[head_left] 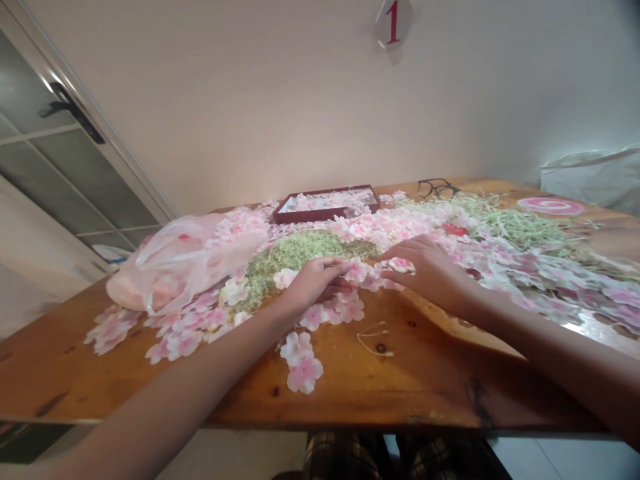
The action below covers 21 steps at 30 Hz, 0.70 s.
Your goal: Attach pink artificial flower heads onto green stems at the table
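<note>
Bare forearms (200, 387) were stretched over the wooden counter (430, 393). Pink flowers (357, 270) were held between the hands, pinched by the left hand (315, 280); the right hand (430, 267) was curled over their right end, its grip hidden. Fine separating or arranging seemed in hand; next, a light, steady two-handed hold was called for.
</note>
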Each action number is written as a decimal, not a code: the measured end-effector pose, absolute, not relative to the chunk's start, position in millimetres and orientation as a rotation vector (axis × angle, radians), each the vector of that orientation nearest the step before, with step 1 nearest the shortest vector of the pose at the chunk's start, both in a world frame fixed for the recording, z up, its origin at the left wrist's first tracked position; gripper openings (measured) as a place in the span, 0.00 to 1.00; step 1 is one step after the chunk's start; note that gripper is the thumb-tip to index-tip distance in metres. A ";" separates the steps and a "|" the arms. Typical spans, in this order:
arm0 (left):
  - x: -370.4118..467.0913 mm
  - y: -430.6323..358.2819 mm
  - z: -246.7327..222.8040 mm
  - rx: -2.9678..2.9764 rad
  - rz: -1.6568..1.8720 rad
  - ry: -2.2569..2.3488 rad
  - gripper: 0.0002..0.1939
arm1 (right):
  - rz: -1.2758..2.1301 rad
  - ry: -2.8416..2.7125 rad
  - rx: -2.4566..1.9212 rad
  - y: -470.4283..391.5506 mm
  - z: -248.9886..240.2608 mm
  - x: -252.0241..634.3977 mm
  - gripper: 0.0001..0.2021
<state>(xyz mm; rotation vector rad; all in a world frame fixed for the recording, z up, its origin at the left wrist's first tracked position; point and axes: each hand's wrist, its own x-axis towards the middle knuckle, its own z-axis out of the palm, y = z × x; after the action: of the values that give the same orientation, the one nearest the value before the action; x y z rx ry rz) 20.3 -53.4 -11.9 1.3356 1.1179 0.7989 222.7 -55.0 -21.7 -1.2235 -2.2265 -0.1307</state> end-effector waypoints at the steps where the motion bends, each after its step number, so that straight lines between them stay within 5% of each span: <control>1: 18.6 -51.8 -12.7 1.347 0.795 1.133 0.15 | -0.124 -2.234 -1.265 -50.6 -25.3 224.3 0.13; 16: 14.7 -41.9 -19.6 1.397 0.845 1.174 0.14 | 0.013 -2.119 -1.420 -38.4 -38.9 218.8 0.04; 21: 14.4 -39.8 -22.2 1.404 0.837 1.199 0.15 | -0.052 -2.092 -1.470 -28.9 -48.1 223.5 0.11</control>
<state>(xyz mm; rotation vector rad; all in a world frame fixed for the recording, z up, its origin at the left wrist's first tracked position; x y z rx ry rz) 14.4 -39.8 -22.2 1.4037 1.1991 0.8372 223.5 -28.9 -48.1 -1.4704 -2.0920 -0.0524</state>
